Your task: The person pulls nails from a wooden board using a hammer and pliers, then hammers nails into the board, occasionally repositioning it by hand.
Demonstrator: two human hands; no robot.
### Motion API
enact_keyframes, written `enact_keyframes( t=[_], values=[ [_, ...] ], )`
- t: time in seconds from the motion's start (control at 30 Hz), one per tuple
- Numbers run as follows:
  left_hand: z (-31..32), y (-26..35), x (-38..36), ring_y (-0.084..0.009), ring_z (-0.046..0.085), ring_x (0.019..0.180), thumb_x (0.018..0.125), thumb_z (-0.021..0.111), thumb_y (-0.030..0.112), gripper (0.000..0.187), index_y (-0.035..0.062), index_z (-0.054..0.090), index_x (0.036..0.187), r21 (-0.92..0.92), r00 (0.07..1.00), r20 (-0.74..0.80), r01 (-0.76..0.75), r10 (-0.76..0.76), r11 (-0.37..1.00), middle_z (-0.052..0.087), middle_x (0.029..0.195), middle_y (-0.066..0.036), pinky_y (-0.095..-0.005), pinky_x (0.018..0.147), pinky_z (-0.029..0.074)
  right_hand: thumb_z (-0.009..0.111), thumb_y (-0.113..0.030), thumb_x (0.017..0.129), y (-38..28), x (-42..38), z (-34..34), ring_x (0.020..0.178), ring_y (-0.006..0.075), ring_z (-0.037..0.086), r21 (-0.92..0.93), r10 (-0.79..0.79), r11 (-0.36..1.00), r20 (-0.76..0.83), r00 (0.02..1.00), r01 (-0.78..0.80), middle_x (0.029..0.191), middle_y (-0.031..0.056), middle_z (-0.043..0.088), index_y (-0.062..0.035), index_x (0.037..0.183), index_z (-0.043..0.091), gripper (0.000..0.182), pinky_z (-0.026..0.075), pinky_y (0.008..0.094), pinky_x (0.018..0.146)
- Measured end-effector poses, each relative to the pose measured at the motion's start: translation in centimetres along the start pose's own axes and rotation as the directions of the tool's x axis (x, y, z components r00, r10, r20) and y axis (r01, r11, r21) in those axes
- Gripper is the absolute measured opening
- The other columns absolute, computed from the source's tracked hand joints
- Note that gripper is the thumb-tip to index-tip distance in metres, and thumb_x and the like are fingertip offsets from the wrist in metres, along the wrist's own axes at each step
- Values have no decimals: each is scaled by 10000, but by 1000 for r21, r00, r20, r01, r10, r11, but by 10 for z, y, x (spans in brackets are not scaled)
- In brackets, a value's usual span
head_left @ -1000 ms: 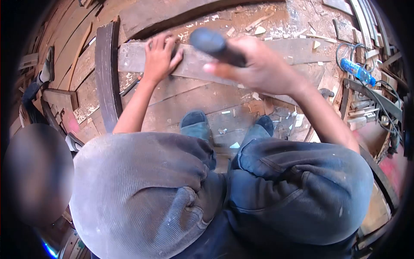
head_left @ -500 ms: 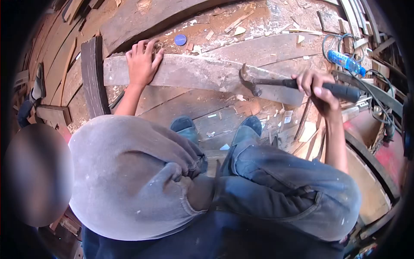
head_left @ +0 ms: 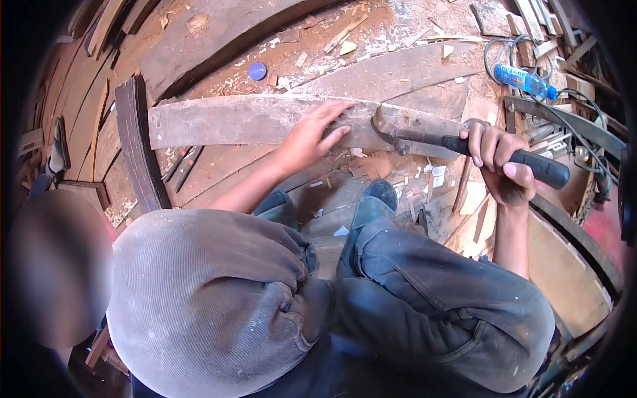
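Observation:
A long pale wooden board (head_left: 219, 123) lies crosswise in front of my feet, its left end near a dark upright-lying beam (head_left: 139, 142). My left hand (head_left: 315, 136) rests on the middle of the board, fingers apart and pointing right, holding nothing. My right hand (head_left: 501, 156) is wrapped round the black grip of a claw hammer (head_left: 424, 137). The hammer's head is over the right part of the board, just right of my left hand. Whether the head touches the wood cannot be told.
A blue cap (head_left: 257, 71) and wood scraps lie beyond the board. A blue-labelled bottle (head_left: 524, 81) and cables (head_left: 570, 119) are at the right. Pliers-like handles (head_left: 184, 166) show below the board. Another person's foot (head_left: 58, 149) is at far left.
My left hand has slid right, from the board's left part to its middle. My right hand and the hammer have shifted slightly lower in view. The dark handles are now more exposed.

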State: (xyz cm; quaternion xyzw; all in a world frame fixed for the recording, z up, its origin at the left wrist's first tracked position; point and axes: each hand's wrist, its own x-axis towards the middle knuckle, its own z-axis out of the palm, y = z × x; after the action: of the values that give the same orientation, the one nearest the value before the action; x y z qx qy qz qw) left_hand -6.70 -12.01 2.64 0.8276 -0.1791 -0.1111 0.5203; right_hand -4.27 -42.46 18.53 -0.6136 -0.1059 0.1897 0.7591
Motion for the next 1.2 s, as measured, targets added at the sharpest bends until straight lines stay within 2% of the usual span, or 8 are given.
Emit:
enact_keyframes(
  t=[0.07, 0.17, 0.47, 0.6, 0.8, 1.0, 1.1, 1.2],
  values=[
    [1, 4, 0, -348, 612, 1134, 940, 653, 199, 394, 84, 591, 1312, -67, 999, 13, 49, -48, 997, 637, 1226, -148, -417, 991, 485, 602, -328, 756, -2, 3, 3, 646, 210, 468, -7, -9, 1000, 41, 999, 10, 590, 30, 412, -109, 582, 382, 355, 416, 435, 910],
    [-1, 1, -2, -349, 618, 1106, 926, 673, 204, 348, 73, 630, 1246, -20, 996, 57, 65, -64, 998, 654, 1184, -148, -424, 975, 485, 607, -335, 757, -5, 6, 7, 640, 206, 478, -7, -9, 1000, 88, 996, 10, 591, 24, 425, -113, 581, 392, 356, 423, 432, 901],
    [2, -10, -10, -326, 664, 922, 890, 706, 193, 185, 41, 708, 995, 8, 998, 16, -53, 52, 999, 685, 974, -126, -409, 821, 546, 663, -343, 731, -7, 13, 24, 604, 195, 518, -32, 83, 996, 142, 986, -79, 575, 11, 470, -115, 538, 428, 380, 438, 420, 858],
    [-7, -13, -12, -308, 664, 935, 849, 737, 107, 191, 51, 706, 1028, -31, 986, 151, -61, 65, 998, 675, 993, -106, -384, 814, 551, 674, -355, 731, -4, 14, 27, 585, 190, 531, -32, 110, 994, 182, 977, -106, 558, 12, 495, -119, 528, 440, 389, 447, 408, 833],
    [-13, -18, -20, -286, 634, 927, 817, 730, 75, 212, 73, 705, 1027, -33, 926, 249, -286, 285, 958, 661, 984, -73, -390, 795, 541, 695, -362, 717, -5, 17, 34, 549, 192, 525, 12, 168, 985, 213, 962, -175, 535, 25, 504, -113, 521, 443, 405, 439, 382, 766],
    [-11, -13, -21, -276, 624, 919, 836, 720, 139, 156, 95, 697, 984, -64, 912, 241, -325, 331, 943, 638, 926, -52, -412, 772, 531, 683, -314, 706, 2, 14, 38, 505, 190, 498, 58, 162, 983, 174, 971, -174, 511, 30, 483, -92, 517, 435, 382, 399, 350, 629],
    [-16, -12, -12, -275, 645, 846, 832, 719, 136, 134, 110, 692, 960, -62, 895, 237, -375, 378, 925, 642, 906, -48, -399, 720, 548, 670, -296, 703, 4, 11, 43, 468, 183, 451, 34, 117, 992, 121, 986, -122, 498, 33, 466, -81, 517, 429, 372, 356, 336, 576],
    [-48, -10, 12, -260, 663, 782, 846, 695, 74, 163, 86, 709, 1008, 98, 916, 235, -356, 326, 929, 676, 897, -64, -377, 686, 556, 660, -280, 700, -2, 8, 42, 452, 173, 405, 35, 146, 988, 31, 989, -147, 490, 35, 454, -78, 522, 424, 358, 327, 335, 563]
  ],
)
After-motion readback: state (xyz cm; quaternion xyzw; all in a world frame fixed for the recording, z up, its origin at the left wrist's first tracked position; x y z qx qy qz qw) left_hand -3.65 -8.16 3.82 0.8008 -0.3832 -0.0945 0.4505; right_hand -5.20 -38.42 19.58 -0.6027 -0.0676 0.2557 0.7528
